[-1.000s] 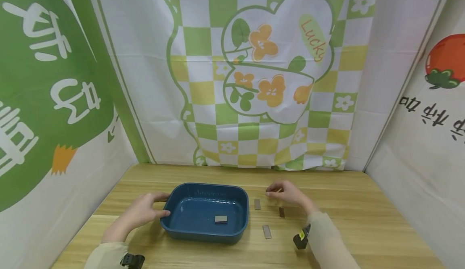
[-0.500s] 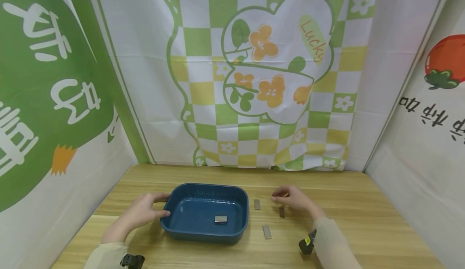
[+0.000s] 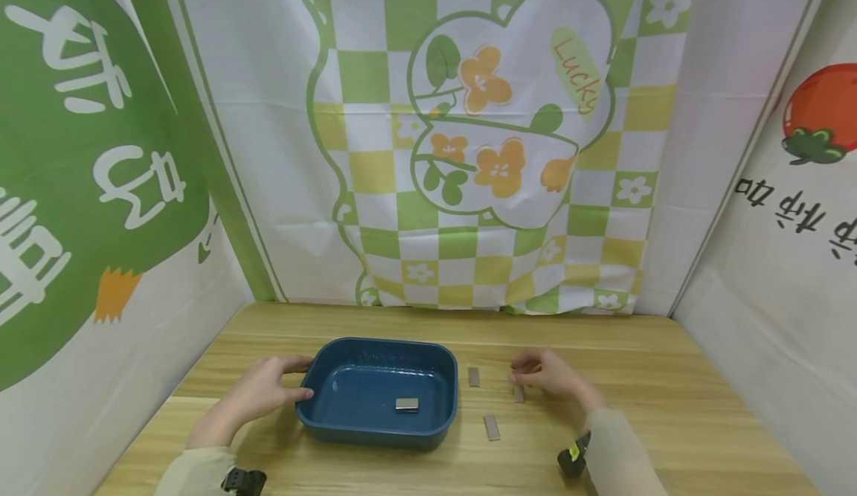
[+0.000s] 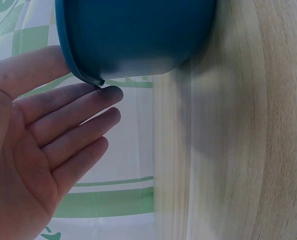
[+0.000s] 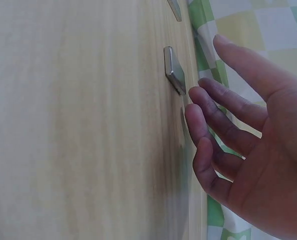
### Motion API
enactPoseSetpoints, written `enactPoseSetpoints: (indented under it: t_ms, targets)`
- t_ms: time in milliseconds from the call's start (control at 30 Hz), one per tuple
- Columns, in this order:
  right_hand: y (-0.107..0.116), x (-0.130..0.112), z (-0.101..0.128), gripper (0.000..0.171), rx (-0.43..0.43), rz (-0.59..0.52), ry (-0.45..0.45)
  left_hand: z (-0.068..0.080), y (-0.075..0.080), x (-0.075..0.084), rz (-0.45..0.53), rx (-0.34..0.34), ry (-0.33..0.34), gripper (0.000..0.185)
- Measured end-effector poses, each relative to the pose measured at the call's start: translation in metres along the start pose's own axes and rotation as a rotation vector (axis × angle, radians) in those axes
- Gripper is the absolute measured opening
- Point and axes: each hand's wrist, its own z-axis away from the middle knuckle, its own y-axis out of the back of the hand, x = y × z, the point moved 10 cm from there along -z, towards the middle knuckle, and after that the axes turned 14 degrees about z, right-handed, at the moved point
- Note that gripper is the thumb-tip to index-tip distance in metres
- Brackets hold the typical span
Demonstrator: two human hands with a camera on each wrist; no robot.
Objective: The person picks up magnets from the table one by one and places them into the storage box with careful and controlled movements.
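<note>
A dark blue rectangular tub (image 3: 378, 442) stands on the table. A small flat silver metal block (image 3: 407, 404) lies inside it. My left hand (image 3: 257, 390) touches the tub's left end, thumb and fingers straight and spread along the rim; the left wrist view shows the same hand (image 4: 48, 135) against the tub (image 4: 133, 37). My right hand (image 3: 552, 375) hovers at a similar metal block (image 3: 519, 396), partly hiding it. In the right wrist view, the loosely bent fingers of my right hand (image 5: 253, 130) are empty, near a silver block (image 5: 172, 69).
Two more silver blocks lie on the wooden table (image 3: 375, 474) right of the tub: a far block (image 3: 474, 377) and a near block (image 3: 492, 427). A patterned curtain (image 3: 469, 258) hangs at the table's back edge, with printed cloth walls on both sides.
My right hand has moved right and toward me, onto the rightmost block, now partly covering it. The left hand, the tub and the blocks have not visibly moved.
</note>
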Motion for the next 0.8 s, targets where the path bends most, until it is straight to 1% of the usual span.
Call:
enactPoseSetpoints:
  t_ms: [233, 367, 567, 800]
  targets:
    - [-0.001, 0.003, 0.005, 0.043, 0.009, 0.0, -0.019, 0.0, 0.0, -0.001, -0.004, -0.002, 0.007, 0.053]
    - [-0.002, 0.008, 0.008, 0.045, 0.018, -0.016, -0.05, 0.0, 0.0, -0.001, -0.009, -0.002, 0.007, 0.053]
    - [-0.005, 0.013, 0.013, 0.043, 0.018, -0.05, -0.12, -0.001, 0.0, -0.002, -0.007, -0.003, 0.004, 0.053]
    - [-0.006, 0.015, 0.017, 0.044, 0.035, -0.025, -0.152, -0.001, -0.001, -0.001, -0.011, -0.005, 0.003, 0.053]
